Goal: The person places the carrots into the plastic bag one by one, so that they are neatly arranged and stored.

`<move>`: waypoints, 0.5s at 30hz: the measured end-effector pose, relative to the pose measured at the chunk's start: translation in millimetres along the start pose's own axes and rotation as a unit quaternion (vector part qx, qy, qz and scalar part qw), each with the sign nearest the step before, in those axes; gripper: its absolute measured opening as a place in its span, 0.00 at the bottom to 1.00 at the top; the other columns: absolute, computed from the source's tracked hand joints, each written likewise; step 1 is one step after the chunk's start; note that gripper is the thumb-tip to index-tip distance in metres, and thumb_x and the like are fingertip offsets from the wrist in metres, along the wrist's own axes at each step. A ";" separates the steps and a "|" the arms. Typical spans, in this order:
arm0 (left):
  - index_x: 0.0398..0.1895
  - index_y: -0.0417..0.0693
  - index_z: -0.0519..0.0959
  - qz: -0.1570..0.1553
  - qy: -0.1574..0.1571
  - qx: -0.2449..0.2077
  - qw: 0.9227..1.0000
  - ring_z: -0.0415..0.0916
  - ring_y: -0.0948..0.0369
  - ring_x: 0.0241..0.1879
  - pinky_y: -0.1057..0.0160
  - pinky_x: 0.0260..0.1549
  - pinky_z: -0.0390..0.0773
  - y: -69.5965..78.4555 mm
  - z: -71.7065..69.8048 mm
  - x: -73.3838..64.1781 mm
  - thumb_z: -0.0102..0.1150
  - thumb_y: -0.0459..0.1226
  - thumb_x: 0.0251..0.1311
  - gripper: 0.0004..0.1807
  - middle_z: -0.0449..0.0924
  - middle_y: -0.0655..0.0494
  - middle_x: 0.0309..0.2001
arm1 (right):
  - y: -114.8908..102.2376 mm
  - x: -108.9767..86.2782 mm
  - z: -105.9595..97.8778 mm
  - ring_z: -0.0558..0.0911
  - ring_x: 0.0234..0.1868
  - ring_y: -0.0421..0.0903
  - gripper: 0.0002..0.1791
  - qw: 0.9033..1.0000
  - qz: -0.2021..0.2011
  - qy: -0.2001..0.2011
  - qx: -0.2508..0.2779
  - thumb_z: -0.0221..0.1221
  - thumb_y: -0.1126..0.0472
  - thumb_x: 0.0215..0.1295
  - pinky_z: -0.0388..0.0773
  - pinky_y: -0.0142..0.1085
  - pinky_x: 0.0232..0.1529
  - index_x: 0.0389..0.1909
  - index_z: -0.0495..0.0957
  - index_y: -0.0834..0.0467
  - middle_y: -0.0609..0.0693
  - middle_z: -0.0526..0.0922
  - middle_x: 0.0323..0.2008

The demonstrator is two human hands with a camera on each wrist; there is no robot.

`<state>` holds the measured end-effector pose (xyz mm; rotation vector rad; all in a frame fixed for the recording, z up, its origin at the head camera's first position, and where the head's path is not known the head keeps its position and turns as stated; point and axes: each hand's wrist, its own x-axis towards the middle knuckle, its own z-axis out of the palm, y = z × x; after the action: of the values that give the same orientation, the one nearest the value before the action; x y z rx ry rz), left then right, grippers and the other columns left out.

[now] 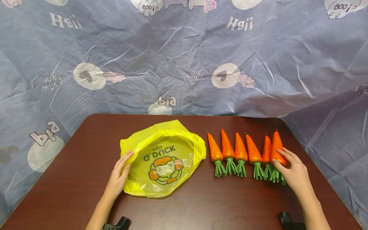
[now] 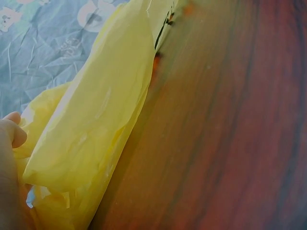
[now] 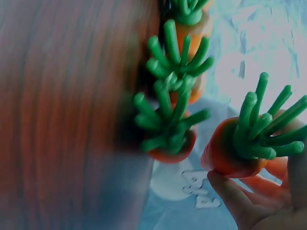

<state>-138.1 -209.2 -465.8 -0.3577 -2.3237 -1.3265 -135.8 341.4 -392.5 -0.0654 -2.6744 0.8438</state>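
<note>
A yellow plastic bag (image 1: 161, 189) with a duck print lies on the table, its mouth spread wide toward the camera. My left hand (image 1: 117, 175) holds the bag's left rim; in the left wrist view, fingers (image 2: 18, 135) bend at the bag's edge (image 2: 91, 115). At the right end of a row of orange carrots (image 1: 253, 152) with green stems, my right hand (image 1: 294, 169) grips the last carrot (image 1: 276, 145) from its right side. The right wrist view shows this carrot (image 3: 228, 148) stem-end toward the camera, between thumb and fingers.
The carrots lie side by side to the right of the bag, tips pointing away. They rest on a dark brown table (image 1: 195, 210) with rounded far corners. A printed blue-grey sheet (image 1: 172, 64) hangs behind the table and along its sides.
</note>
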 end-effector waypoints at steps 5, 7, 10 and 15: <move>0.62 0.48 0.67 0.008 0.002 -0.001 1.000 0.55 0.63 0.64 0.84 0.58 0.46 1.8 0.2 0.9 0.43 0.29 0.65 0.22 0.65 0.43 0.62 | -15.8 -1.2 1.2 0.60 0.62 0.66 0.27 1.000 -0.027 0.002 0.014 0.55 0.54 0.62 0.57 0.61 0.54 0.60 0.68 0.62 0.63 0.64 0.63; 0.62 0.48 0.67 0.009 0.004 -0.001 1.000 0.56 0.63 0.64 0.84 0.58 0.47 2.1 0.6 0.5 0.43 0.28 0.65 0.22 0.65 0.43 0.62 | -22.9 -2.5 2.1 0.60 0.64 0.62 0.26 0.999 -0.038 0.006 0.017 0.56 0.54 0.62 0.58 0.54 0.59 0.59 0.69 0.60 0.62 0.65 0.62; 0.62 0.46 0.67 0.019 0.008 0.002 1.000 0.56 0.66 0.63 0.84 0.58 0.47 2.1 0.8 -0.3 0.43 0.28 0.64 0.22 0.66 0.41 0.61 | -34.2 -5.7 4.7 0.63 0.64 0.39 0.25 0.998 -0.050 0.011 0.028 0.58 0.54 0.60 0.63 0.26 0.58 0.58 0.71 0.57 0.59 0.68 0.61; 0.62 0.45 0.67 0.023 0.010 0.000 1.000 0.57 0.61 0.63 0.84 0.58 0.47 1.6 0.7 0.6 0.43 0.27 0.64 0.22 0.66 0.40 0.60 | -55.8 -10.9 9.0 0.58 0.51 0.13 0.23 0.996 -0.075 0.005 0.052 0.60 0.55 0.58 0.58 0.09 0.40 0.56 0.74 0.53 0.50 0.70 0.60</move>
<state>-138.1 -207.7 -464.6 -0.3935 -2.2848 -1.3012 -125.4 288.9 -371.1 0.1528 -2.5840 0.9300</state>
